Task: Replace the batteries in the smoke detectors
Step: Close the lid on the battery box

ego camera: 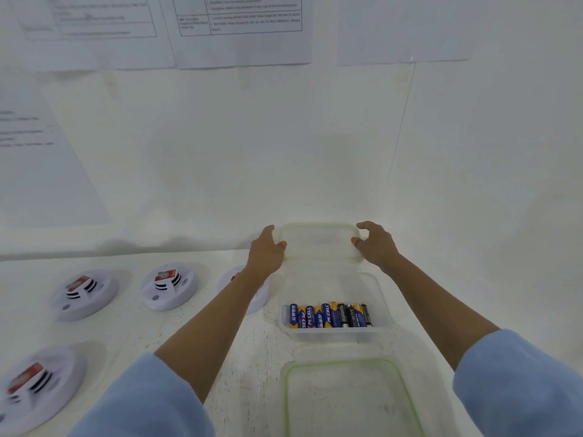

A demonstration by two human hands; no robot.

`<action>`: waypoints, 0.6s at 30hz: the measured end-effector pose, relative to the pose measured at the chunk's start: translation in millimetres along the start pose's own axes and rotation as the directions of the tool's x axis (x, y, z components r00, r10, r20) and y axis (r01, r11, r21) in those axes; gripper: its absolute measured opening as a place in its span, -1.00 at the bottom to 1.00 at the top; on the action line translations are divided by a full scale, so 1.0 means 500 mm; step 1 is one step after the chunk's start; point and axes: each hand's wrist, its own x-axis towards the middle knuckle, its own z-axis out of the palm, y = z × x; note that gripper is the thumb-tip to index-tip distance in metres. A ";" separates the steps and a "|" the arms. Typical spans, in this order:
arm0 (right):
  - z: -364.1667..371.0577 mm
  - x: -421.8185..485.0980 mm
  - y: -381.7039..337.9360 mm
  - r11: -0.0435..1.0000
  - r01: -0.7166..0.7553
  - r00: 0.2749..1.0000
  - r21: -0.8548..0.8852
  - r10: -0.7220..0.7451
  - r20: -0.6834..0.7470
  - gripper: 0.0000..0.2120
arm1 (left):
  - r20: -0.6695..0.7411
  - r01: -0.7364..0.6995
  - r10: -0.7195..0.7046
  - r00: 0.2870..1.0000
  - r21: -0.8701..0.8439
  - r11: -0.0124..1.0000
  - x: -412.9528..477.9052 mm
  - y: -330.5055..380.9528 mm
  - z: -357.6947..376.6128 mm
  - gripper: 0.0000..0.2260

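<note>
Several AA batteries point(328, 316), blue-yellow and black, lie in a clear plastic container point(383, 310) on the white table. Just behind it, near the wall, both hands hold a translucent plastic lid point(320, 241) tilted up. My left hand point(266, 252) grips its left edge and my right hand point(377, 246) grips its right edge, thumbs on the near face. White round smoke detectors lie to the left: one at the far left point(85, 293), one in the middle point(168, 285), one at the near left point(31, 386). Another detector point(230, 279) is mostly hidden behind my left forearm.
A second clear lid with a green seal point(347, 398) lies flat in front of the battery container. The white wall point(220, 152) rises directly behind the table, with printed paper sheets point(239, 26) stuck on it.
</note>
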 end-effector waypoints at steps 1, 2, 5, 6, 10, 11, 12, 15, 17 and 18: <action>-0.001 0.001 -0.002 0.999 0.011 1.000 -0.040 -0.011 0.010 -0.59 | 0.056 -0.078 0.074 0.996 0.074 0.994 -0.003 -0.002 0.002 -0.56; -0.002 0.004 -0.003 0.995 0.025 1.000 -0.091 -0.023 0.020 -0.58 | 0.129 -0.144 0.127 0.983 0.133 0.981 -0.005 -0.007 0.002 -0.55; -0.002 0.020 -0.014 0.949 0.148 0.988 -0.277 -0.128 0.087 -0.51 | 0.296 -0.314 0.260 0.919 0.149 0.938 -0.002 -0.021 -0.005 -0.45; 0.000 0.025 -0.021 0.934 0.198 0.978 -0.296 -0.167 0.127 -0.49 | 0.326 -0.364 0.304 0.895 0.143 0.920 -0.001 -0.020 -0.007 -0.42; 0.031 0.039 -0.049 0.862 0.354 0.921 -0.363 -0.253 0.298 -0.55 | 0.385 -0.466 0.365 0.848 0.211 0.859 0.016 -0.005 -0.008 -0.35; 0.041 0.043 -0.054 0.847 0.377 0.909 -0.375 -0.259 0.327 -0.56 | 0.399 -0.487 0.371 0.838 0.243 0.839 0.020 -0.001 -0.008 -0.35; 0.049 0.047 -0.057 0.838 0.391 0.901 -0.381 -0.263 0.346 -0.56 | 0.413 -0.512 0.378 0.828 0.284 0.811 0.023 0.002 -0.007 -0.35; 0.064 0.059 -0.062 0.825 0.402 0.899 -0.397 -0.273 0.343 -0.55 | 0.444 -0.580 0.403 0.800 0.398 0.711 0.032 0.006 -0.007 -0.37; 0.069 0.063 -0.067 0.800 0.398 0.907 -0.449 -0.270 0.323 -0.52 | 0.458 -0.609 0.416 0.786 0.452 0.652 0.036 0.013 -0.009 -0.37; 0.072 0.066 -0.070 0.790 0.392 0.912 -0.471 -0.265 0.313 -0.51 | 0.461 -0.619 0.422 0.781 0.475 0.626 0.037 0.017 -0.009 -0.38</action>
